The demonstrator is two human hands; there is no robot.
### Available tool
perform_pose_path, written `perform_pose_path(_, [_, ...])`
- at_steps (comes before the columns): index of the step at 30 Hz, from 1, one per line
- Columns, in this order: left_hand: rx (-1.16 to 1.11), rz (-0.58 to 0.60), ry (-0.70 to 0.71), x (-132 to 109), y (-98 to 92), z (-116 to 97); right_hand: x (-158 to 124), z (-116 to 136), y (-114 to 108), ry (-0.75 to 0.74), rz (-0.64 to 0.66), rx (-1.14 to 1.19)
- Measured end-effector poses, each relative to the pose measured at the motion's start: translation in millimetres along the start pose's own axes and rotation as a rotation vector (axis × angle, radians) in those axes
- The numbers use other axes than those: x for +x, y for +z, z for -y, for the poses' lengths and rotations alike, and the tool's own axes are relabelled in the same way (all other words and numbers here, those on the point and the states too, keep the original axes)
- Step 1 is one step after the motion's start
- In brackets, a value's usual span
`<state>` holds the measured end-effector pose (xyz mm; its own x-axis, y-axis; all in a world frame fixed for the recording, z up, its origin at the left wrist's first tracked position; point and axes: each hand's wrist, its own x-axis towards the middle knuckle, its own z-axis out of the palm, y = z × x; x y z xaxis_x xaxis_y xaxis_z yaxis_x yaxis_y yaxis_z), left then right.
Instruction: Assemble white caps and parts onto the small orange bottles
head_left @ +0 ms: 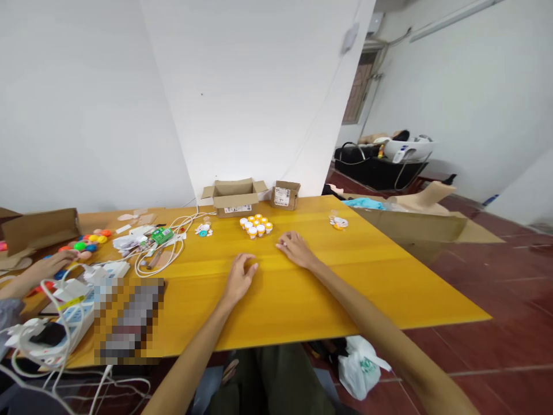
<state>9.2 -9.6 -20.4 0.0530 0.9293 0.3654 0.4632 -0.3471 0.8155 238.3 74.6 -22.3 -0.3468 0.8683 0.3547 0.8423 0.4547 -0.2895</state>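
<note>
My left hand rests over the yellow tabletop, fingers loosely bent and the thumb apart, with nothing visible in it. To its right and a little farther away lies my right hand, palm down with relaxed, slightly curved fingers. I see no object in that hand either. Just beyond both hands stands a tight cluster of small bottles with white caps and orange bodies. Neither hand touches them; the right one is nearest.
Behind the bottles are an open cardboard box and a smaller box. Small white and teal parts lie left, others right. At left are a power strip, cables, colourful balls and another person's hand.
</note>
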Motion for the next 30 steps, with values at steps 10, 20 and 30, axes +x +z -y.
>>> perform_pose_path(10, [-0.099,-0.3,-0.078,7,-5.9,15,-11,120,21,-0.242,0.114,0.104])
perform_pose_path(20, [-0.206,-0.218,-0.1,2,-16.3,7,-3,127,33,-0.285,0.106,0.258])
perform_pose_path(30, [-0.054,-0.131,0.002,-3,-26.5,3,-12,103,29,-0.223,-0.091,0.622])
